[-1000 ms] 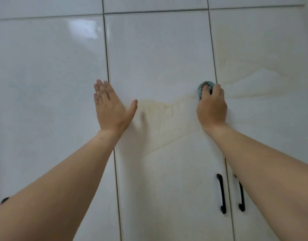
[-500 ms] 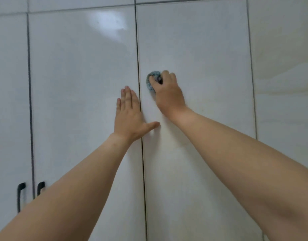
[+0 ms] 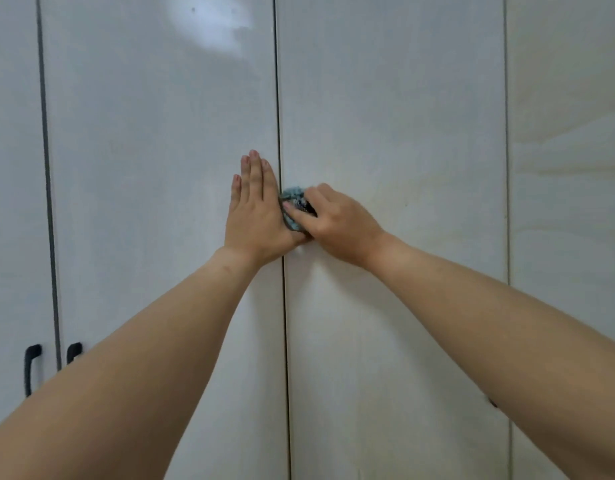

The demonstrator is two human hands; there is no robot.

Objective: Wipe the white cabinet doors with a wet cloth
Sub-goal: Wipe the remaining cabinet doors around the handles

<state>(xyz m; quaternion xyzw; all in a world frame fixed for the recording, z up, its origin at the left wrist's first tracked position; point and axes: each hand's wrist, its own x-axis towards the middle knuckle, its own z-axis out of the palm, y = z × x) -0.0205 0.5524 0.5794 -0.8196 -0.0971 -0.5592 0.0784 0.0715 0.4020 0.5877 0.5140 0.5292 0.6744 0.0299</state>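
Tall glossy white cabinet doors fill the view. My left hand (image 3: 256, 216) lies flat with straight fingers on the left-centre door (image 3: 160, 168), right beside the seam. My right hand (image 3: 337, 223) grips a small bunched blue-grey cloth (image 3: 292, 202) and holds it against the right-centre door (image 3: 396, 133), just right of the seam. The cloth touches the side of my left hand, and my fingers cover most of it.
Two black handles (image 3: 31, 368) (image 3: 73, 351) sit at the lower left, either side of another door seam (image 3: 48, 168). A further door (image 3: 569, 168) at the far right shows faint wipe streaks. A glare patch (image 3: 212, 22) lies near the top.
My right hand has swept the cloth leftward across the door and then down, ending against my left hand. The view has shifted left. My left hand stays flat by the seam.
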